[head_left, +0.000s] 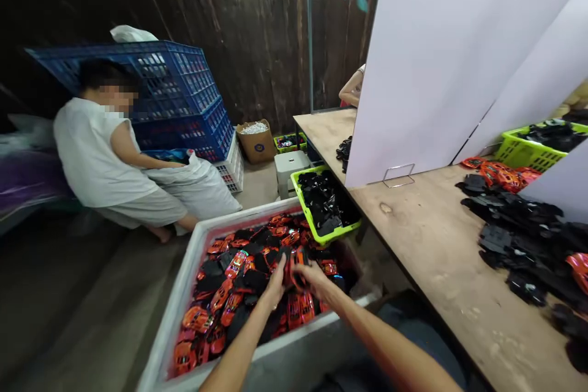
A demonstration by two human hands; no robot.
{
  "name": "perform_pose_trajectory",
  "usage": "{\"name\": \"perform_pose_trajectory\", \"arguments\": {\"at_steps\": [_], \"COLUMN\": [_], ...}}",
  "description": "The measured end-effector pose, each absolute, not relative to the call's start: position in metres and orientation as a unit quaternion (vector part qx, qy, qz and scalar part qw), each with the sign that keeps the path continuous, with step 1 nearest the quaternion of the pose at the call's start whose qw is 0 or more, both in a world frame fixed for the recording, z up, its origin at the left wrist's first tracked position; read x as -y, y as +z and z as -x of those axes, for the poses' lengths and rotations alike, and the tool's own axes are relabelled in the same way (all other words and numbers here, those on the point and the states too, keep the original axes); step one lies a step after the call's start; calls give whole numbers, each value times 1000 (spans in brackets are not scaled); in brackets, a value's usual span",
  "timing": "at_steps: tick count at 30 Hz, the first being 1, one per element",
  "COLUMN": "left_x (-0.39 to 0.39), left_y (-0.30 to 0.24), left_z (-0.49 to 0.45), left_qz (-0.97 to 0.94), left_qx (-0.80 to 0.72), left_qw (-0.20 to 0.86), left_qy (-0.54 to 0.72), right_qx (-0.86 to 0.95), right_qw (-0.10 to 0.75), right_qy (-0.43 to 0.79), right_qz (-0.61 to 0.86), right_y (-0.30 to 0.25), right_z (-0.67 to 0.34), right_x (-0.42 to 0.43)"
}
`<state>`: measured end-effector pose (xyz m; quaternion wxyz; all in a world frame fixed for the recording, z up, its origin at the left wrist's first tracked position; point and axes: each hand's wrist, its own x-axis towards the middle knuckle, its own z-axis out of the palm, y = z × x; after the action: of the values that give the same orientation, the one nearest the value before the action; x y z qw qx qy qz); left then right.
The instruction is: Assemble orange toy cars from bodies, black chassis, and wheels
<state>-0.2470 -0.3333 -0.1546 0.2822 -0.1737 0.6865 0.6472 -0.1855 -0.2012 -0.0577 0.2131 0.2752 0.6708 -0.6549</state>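
Both my hands reach down into a large white crate point(184, 294) filled with several red toy car shells point(220, 297) and black car parts point(250, 282). My left hand point(275, 285) and my right hand point(312, 274) meet over the pile, fingers curled around a red and black toy car piece point(296, 266) held between them. My forearms stretch in from the bottom of the head view.
A green basket point(312, 229) of black parts sits by the crate. A wooden table point(432, 251) on the right carries black parts point(523, 233), red shells point(503, 174), white dividers point(436, 67) and another green basket point(519, 153). A person in white point(101, 159) crouches by blue crates point(184, 95).
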Motion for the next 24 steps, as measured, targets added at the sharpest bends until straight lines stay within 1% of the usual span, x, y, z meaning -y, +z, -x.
{"name": "perform_pose_trajectory", "arguments": {"at_steps": [3, 5, 8, 11, 14, 16, 20, 24], "left_x": [321, 322, 336, 351, 343, 319, 259, 216], "left_y": [-172, -188, -215, -245, -273, -285, -285, -255], "left_z": [274, 276, 260, 242, 233, 233, 248, 249], "left_qz": [113, 85, 66, 54, -3, -67, -208, -284], "left_qx": [-744, -795, -873, -925, -947, -949, -934, -921], "left_qw": [278, 254, 190, 138, 137, 153, 171, 162], "left_qy": [597, 544, 445, 351, 290, 266, 235, 212], "right_qx": [-698, -715, -737, -754, -756, -737, -699, -714], "right_qw": [130, 96, 78, 65, 47, 41, 21, 7], "right_qy": [-649, -639, -628, -622, -624, -639, -663, -659], "right_qz": [-275, -267, -235, -201, -191, -218, -267, -237], "right_y": [-73, -81, -85, -71, -46, -33, -17, 5], "right_z": [195, 178, 121, 46, -17, -40, -52, -71], "right_x": [200, 183, 141, 94, 64, 58, 69, 75]}}
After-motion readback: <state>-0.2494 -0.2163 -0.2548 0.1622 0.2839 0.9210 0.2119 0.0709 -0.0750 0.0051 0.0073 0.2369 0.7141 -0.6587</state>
